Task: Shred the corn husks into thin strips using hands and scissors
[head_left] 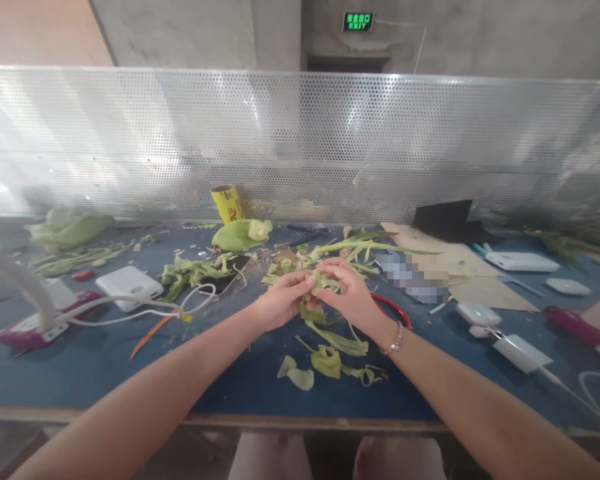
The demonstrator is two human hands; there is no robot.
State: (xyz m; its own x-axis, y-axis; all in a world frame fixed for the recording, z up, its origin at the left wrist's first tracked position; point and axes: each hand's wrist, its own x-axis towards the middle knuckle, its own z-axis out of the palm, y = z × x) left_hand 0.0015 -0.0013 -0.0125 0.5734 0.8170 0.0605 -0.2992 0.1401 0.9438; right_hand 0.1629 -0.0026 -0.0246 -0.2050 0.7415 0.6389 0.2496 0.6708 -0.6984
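Left hand: the left hand (pixel 285 300) is closed in a pinch, thumb and fingers gripping a small green piece (pixel 317 276).
Right hand: the right hand (pixel 347 290) curls in from the other side, fingertips meeting the piece; whether they pinch it or only touch it, I cannot tell.
Green piece: held between the two hands, above the middle of a blue table (pixel 220 390), partly hidden by fingers.
Strips and scraps: limp green strips (pixel 337 340) lie just below the hands; leafy scraps (pixel 326 362) lie nearer the table edge.
Beyond the hands: a large green pod (pixel 230 236) lies in front of a yellow tube (pixel 227 203).
Finger work: it looks like peeling or picking apart; it calls for a steady left pinch and a light pull from the right.
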